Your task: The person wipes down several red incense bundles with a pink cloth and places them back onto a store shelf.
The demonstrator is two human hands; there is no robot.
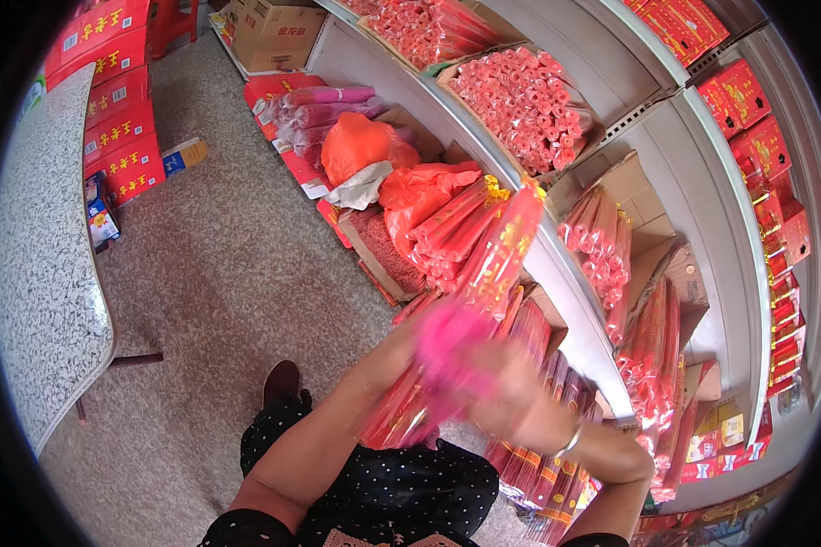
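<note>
A long red packet [503,249], wrapped in clear plastic with gold print, slants across in front of my body. Its lower end reaches down to my lap. My left hand [414,342] is closed around the packet's middle, its fingers mostly hidden by a bright pink cloth [455,338]. On the cloth, against the packet, lies my right hand [503,393], blurred and gripping it; a bracelet [572,439] circles that wrist. Just beyond the packet are red plastic-wrapped candles [445,229] with gold ties.
Metal shelving [581,314] curves along the right, holding a carton of red wrapped rolls [520,102]. Incense bundles [540,472] stand low beside my right arm. Orange plastic bags [359,147] rest on the bottom shelf. At left are a speckled table [48,239] and stacked red cartons [120,130].
</note>
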